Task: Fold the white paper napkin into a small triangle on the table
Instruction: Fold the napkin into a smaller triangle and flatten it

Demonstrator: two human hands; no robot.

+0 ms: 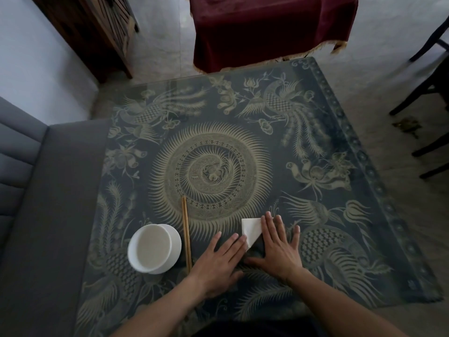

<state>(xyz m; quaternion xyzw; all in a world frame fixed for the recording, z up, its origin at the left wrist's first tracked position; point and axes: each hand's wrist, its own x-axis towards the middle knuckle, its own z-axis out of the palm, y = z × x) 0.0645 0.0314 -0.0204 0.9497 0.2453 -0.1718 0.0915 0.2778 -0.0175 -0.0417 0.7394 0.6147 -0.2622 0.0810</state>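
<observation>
The white paper napkin (251, 230) lies folded into a small triangle on the glass-topped table (315, 147), near its front edge. My right hand (279, 246) lies flat with its fingers spread, covering the napkin's right side. My left hand (222, 259) also rests flat on the table, its fingertips touching the napkin's lower left point. Neither hand grips anything; the part of the napkin under my right hand is hidden.
A white bowl (154, 248) stands to the left of my hands, with a pair of wooden chopsticks (186, 232) lying beside it. A grey sofa (43, 203) borders the table's left edge. A red-draped table (267, 30) and dark chair legs (427, 93) stand beyond.
</observation>
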